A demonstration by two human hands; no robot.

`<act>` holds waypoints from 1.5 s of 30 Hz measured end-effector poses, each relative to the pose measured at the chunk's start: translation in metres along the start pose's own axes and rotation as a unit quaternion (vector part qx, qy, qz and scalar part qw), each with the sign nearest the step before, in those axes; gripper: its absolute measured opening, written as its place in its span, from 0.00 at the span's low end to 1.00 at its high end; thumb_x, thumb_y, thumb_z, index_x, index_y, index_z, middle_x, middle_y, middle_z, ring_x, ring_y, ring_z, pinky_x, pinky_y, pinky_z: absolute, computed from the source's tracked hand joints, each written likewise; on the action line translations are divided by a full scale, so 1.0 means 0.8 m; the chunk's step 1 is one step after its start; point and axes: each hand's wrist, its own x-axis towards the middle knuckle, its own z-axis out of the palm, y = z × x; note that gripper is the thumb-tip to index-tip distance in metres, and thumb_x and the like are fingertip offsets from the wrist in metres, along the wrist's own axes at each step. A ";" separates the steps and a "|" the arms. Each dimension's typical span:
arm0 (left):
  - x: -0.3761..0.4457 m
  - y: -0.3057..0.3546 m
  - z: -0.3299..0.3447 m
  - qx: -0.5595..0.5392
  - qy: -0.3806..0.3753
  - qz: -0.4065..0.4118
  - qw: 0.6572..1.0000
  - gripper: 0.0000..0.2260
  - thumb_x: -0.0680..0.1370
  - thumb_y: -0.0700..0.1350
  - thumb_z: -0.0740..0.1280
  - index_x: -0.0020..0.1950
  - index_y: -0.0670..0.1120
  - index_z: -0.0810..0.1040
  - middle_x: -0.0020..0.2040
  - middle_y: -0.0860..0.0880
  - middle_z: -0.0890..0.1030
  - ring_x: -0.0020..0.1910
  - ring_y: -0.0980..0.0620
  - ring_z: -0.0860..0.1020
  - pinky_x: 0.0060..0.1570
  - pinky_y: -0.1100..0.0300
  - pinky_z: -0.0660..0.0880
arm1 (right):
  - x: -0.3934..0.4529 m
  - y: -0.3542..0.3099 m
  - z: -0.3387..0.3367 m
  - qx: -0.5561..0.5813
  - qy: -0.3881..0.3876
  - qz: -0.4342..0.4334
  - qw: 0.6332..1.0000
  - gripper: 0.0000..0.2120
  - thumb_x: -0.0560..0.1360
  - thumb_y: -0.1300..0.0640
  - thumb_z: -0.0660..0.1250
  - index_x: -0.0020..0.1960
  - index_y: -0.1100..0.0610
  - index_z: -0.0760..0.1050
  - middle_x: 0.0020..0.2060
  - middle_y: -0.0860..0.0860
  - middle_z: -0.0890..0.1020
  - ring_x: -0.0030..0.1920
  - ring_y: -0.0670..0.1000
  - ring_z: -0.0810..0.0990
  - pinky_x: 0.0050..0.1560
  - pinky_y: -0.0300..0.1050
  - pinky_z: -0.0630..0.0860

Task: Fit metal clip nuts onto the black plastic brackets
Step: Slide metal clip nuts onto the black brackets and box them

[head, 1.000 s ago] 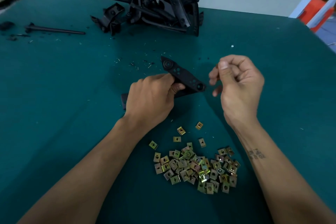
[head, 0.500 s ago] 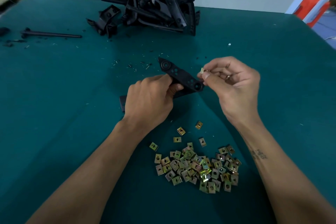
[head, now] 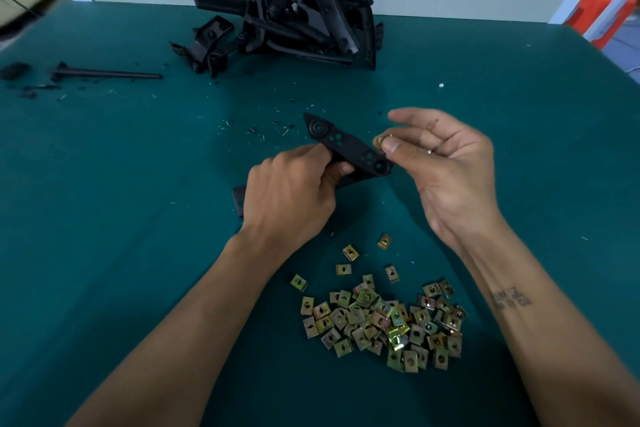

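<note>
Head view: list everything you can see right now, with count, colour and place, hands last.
bracket in hand: one, black, above table centre, gripped by left hand.
clip nut: one, brass-yellow, pinched at the bracket's right end.
loose clip nuts: one pile, too many to count, brass-yellow, near edge between the forearms.
heap of brackets: count unclear, black, far centre.
rod: one, black, far left.
small bead: one, pale, far right.
table: one, teal cover, scattered debris.
left hand: grips the bracket.
right hand: pinches the clip nut.
</note>
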 end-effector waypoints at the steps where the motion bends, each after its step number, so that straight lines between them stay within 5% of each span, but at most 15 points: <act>1: 0.000 0.000 0.000 0.000 0.001 0.001 1.000 0.15 0.82 0.53 0.61 0.45 0.44 0.78 0.35 0.50 0.77 0.34 0.38 0.75 0.30 0.52 0.69 | 0.000 -0.001 -0.001 0.013 0.007 0.014 1.000 0.11 0.70 0.69 0.75 0.50 0.58 0.83 0.42 0.56 0.87 0.46 0.54 0.86 0.52 0.44 0.80; 6: 0.000 0.001 0.000 0.004 0.003 0.003 1.000 0.15 0.82 0.52 0.62 0.42 0.43 0.76 0.34 0.52 0.74 0.32 0.39 0.73 0.29 0.54 0.67 | 0.000 -0.002 0.001 0.004 0.009 0.025 1.000 0.08 0.64 0.65 0.79 0.42 0.57 0.87 0.41 0.56 0.88 0.45 0.53 0.87 0.52 0.43 0.80; 12: 0.000 0.001 0.000 0.009 0.008 0.000 1.000 0.15 0.81 0.52 0.63 0.41 0.44 0.75 0.34 0.52 0.75 0.32 0.38 0.74 0.29 0.55 0.67 | -0.003 0.001 0.004 -0.027 -0.003 0.001 1.000 0.10 0.68 0.67 0.78 0.44 0.53 0.88 0.39 0.53 0.88 0.44 0.51 0.85 0.50 0.39 0.79; 25: -0.001 -0.001 0.000 0.022 0.013 -0.024 0.999 0.16 0.80 0.53 0.62 0.40 0.44 0.76 0.34 0.52 0.76 0.32 0.39 0.75 0.29 0.54 0.67 | -0.012 0.007 0.022 0.072 0.060 0.071 0.993 0.07 0.70 0.71 0.74 0.40 0.61 0.82 0.40 0.59 0.85 0.46 0.58 0.83 0.60 0.53 0.79; 30: -0.001 -0.001 0.001 0.019 0.010 -0.019 1.000 0.16 0.81 0.52 0.62 0.38 0.44 0.75 0.34 0.51 0.76 0.32 0.39 0.75 0.29 0.52 0.69 | -0.011 0.006 0.018 0.088 0.038 0.079 0.992 0.10 0.72 0.74 0.71 0.38 0.62 0.83 0.35 0.59 0.85 0.40 0.56 0.84 0.50 0.49 0.81; 37: -0.002 0.000 0.001 0.016 0.012 -0.018 1.000 0.15 0.81 0.53 0.60 0.42 0.44 0.77 0.35 0.52 0.76 0.32 0.39 0.73 0.30 0.51 0.70 | -0.017 0.008 0.026 0.101 0.077 0.058 0.990 0.13 0.72 0.74 0.71 0.35 0.59 0.83 0.36 0.58 0.85 0.42 0.57 0.84 0.56 0.54 0.80; 45: -0.002 -0.003 0.000 0.012 0.015 -0.008 1.000 0.14 0.82 0.52 0.60 0.44 0.45 0.78 0.35 0.51 0.78 0.33 0.39 0.74 0.30 0.54 0.65 | -0.029 0.018 0.042 0.114 0.149 0.036 0.982 0.06 0.73 0.72 0.73 0.41 0.62 0.83 0.40 0.60 0.86 0.48 0.59 0.85 0.64 0.59 0.79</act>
